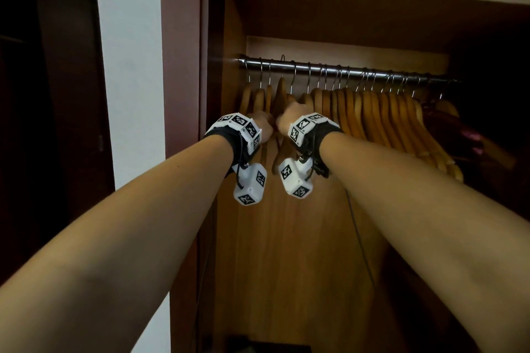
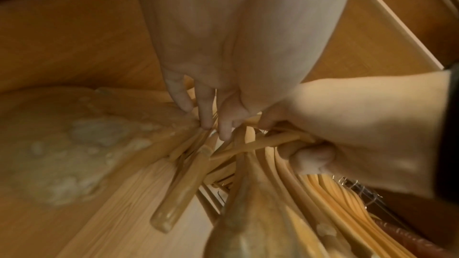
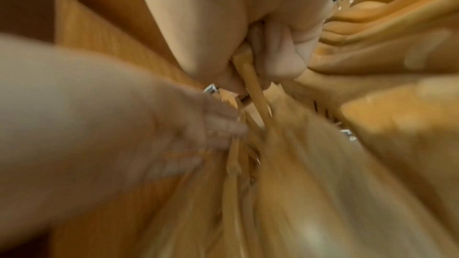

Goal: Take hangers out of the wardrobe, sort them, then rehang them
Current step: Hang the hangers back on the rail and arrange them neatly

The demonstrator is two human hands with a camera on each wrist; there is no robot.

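Toward the rail's left end, the left hand rests straight fingers on hangers; beside it, the right hand grips one hanger. Crowded hooks could snag, so a tug may drop neighbours.

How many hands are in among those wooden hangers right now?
2. The left hand pokes its fingers between hangers near the rail's left end; the right hand, just beside it, grips a hanger.
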